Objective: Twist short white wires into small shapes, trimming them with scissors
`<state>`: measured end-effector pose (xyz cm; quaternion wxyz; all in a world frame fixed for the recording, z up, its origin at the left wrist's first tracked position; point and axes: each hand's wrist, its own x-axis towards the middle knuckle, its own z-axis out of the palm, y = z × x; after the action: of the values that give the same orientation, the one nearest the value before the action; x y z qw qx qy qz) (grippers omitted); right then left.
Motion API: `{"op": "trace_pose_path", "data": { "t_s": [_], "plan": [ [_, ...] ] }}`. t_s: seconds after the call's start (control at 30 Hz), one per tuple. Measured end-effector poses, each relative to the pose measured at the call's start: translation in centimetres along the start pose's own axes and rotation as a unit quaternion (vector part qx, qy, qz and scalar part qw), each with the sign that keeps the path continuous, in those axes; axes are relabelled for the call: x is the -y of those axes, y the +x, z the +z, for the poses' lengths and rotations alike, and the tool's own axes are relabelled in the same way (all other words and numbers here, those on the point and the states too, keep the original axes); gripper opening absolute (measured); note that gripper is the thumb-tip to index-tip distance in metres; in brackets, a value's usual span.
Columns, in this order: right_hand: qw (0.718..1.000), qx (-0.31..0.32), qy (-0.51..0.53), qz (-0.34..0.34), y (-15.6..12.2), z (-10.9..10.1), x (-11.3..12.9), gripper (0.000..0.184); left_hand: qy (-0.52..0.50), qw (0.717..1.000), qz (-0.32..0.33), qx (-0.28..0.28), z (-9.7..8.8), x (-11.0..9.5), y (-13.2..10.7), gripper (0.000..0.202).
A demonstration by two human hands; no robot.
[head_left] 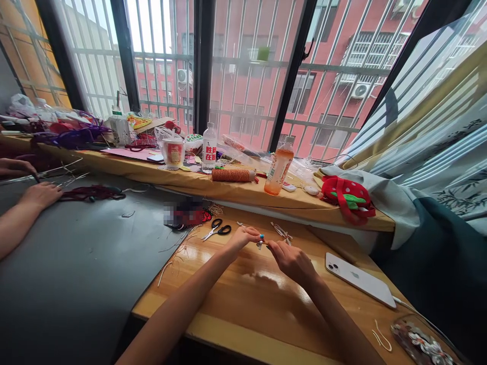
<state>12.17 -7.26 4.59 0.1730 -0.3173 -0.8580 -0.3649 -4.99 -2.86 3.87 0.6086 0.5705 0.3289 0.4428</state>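
Over the wooden table (228,304), my left hand (245,237) pinches a small piece of white knotted cord (260,245) between thumb and finger. My right hand (292,261) closes on the same piece from the other side, where a short orange-brown strand shows between the fingertips. Its finer detail is too small to make out. Behind my right hand lies a bundle of white cords (281,232). Black-handled scissors (217,229) rest to the left of my left hand, blades parted.
A white phone (359,280) with a cable lies at right, near a clear bag of knotted pieces (422,342). The sill holds an orange thread spool (233,175), bottles (279,170) and a red pouch (348,195). At left, another person's hands (41,195) work above a grey table (76,263).
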Motion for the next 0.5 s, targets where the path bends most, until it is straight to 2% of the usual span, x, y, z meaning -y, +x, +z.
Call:
{"op": "trace_pose_path", "data": {
  "t_s": [0.3, 0.43, 0.5],
  "plan": [
    [0.999, 0.032, -0.017, -0.033, -0.3, 0.5, -0.3, 0.023, 0.0, 1.0, 0.008, 0.0, 0.1, 0.4, 0.0, 0.02],
    [1.0, 0.012, 0.002, -0.003, -0.1, 1.0, -0.1, 0.02, -0.003, 1.0, 0.025, -0.005, -0.3, 1.0, 0.3, 0.024],
    [1.0, -0.008, 0.01, 0.026, 0.0, 1.2, 0.0, 0.019, 0.0, 1.0, 0.024, 0.01, -0.6, 1.0, 0.3, 0.026]
  ]
}}
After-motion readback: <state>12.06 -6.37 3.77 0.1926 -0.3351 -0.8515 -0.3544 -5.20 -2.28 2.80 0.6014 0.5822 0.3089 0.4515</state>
